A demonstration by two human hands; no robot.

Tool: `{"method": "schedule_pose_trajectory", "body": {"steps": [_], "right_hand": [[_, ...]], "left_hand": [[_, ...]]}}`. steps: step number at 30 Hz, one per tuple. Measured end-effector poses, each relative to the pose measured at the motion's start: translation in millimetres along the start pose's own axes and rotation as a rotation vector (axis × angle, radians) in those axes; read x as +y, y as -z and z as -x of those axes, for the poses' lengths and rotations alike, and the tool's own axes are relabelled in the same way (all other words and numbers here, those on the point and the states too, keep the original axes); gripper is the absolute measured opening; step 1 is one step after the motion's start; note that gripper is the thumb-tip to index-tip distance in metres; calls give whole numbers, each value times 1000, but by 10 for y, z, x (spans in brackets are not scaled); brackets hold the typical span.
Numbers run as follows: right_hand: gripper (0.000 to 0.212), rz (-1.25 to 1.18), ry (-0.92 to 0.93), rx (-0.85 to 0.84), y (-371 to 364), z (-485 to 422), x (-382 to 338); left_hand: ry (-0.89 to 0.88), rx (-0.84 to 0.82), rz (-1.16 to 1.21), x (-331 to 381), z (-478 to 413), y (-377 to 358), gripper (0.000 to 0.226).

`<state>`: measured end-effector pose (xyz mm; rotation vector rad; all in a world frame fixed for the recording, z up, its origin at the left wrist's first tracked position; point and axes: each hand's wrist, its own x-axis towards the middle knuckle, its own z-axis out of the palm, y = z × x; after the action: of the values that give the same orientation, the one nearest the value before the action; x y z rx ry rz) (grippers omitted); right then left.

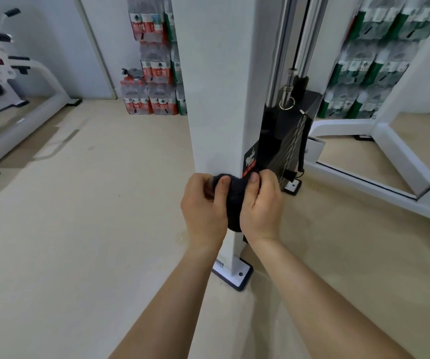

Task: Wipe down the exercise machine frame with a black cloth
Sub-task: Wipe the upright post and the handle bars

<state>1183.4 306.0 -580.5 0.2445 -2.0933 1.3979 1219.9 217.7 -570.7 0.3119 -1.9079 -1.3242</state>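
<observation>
Two hands: the left hand [203,208] and the right hand [260,211] both grip the black cloth [234,200], one on each side of it.
Fingers: both thumbs [224,181] lie on the cloth and point to the far side. The other fingers curl round the bundle and are mostly hidden.
Cloth position: bunched between the palms and pressed against the near corner of the white frame post [213,99], low on it, above the base plate [234,277].
Cloth axis: the bundle is longer along the post than across it.
Post axis: upright, from the base plate to beyond the top of the view.
Nearer hand: neither. The hands sit level, the left on the left face and the right on the right face.
Direction of travel (judgement): most of the post lies above the fingers and only a short stretch lies below, so a stroke should follow the post axis.
Adjacent parts: a red and black label [250,161] sits just above the right thumb. The weight stack [289,141] stands just right of the post.
</observation>
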Motion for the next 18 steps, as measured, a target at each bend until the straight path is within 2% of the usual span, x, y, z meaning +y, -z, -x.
{"method": "schedule_pose_trajectory", "body": {"steps": [4,7,13,17,18], "right_hand": [[32,-76,-218,92,-11,91,-143],[35,-133,-261,195,-91,250,-313],[73,-36,-69,143,-302,396,-439],[77,32,81,134,-343,231,-251],[77,23,91,133,-370,208,-213]], "left_hand": [[128,-71,15,112,-44,142,26],[164,-139,-29,191,-128,283,26],[130,-394,-86,298,-299,503,17],[182,-708,-16,306,-481,682,21],[211,-736,8,270,-514,735,24]]}}
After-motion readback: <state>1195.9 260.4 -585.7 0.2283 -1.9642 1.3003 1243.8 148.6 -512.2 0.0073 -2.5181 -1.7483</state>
